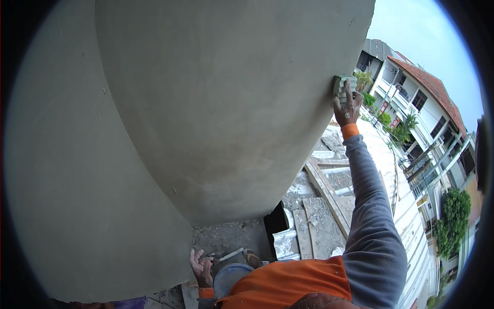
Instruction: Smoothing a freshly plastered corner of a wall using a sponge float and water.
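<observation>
Head view: ridged block (340,86), pale grey-green, sat at the outer edge of a curved plastered wall (221,113), its face seemingly against the plaster. The right hand (349,107) gripped it from the near side, fingers laid over its back, arm at long reach. Left hand (202,268) hung low and well apart from the block, fingers loosely spread, nothing seen in it; could not tell whether its fingertips met the plaster beside them.

Step in hand, as judged: rubbing or smoothing the plaster along that edge. Next move would call for even pressure, the block kept flat and not tipping over the edge, perhaps a steadying left hand at such a stretch.

Surface: grey-beige, mostly even, with darker, damp-looking patches below and left of the right hand, and a few small pits. A second plain wall (92,170) rose to the left of the left hand, meeting the curved one in a bent seam.

Just right of the left hand: a bucket (230,278), partly hidden by the orange shirt. Below the right hand, planks (329,190) and rubble; beyond its forearm, pale corrugated sheets (411,247), then a red-roofed house (429,90) and open sky.
</observation>
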{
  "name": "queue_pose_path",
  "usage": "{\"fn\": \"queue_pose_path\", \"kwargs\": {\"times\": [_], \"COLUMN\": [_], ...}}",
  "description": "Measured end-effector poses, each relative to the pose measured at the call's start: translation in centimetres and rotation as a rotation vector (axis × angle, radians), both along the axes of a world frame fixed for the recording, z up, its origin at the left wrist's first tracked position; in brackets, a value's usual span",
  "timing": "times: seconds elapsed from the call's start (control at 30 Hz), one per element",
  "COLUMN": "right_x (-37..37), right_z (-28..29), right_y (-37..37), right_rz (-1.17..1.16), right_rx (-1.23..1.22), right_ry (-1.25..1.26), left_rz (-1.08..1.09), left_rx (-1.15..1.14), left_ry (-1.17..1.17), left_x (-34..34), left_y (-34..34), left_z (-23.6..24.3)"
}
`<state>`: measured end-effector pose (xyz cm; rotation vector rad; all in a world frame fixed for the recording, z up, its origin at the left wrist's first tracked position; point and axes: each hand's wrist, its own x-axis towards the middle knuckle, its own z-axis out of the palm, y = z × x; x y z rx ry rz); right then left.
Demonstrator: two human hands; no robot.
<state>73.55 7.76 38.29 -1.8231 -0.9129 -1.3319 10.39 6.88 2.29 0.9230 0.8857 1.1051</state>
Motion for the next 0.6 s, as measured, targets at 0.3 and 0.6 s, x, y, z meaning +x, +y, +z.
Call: {"fn": "queue_pose_path", "kwargs": {"times": [0.3, 0.6], "right_x": [-1.6, 1.8], "right_z": [4.0, 8.1], "right_y": [3.8, -0.1], "right_rz": [0.039, 0.058], "right_rx": [0.154, 0.399], "right_ry": [0.073, 0.140], "left_rz": [0.012, -0.149], "left_rx": [0.071, 0.105], "left_ry": [0.085, 0.061], "left_x": [-0.5, 1.1], "left_y": [-0.1, 0.4], "left_z": [-0.5, -0.8]}}
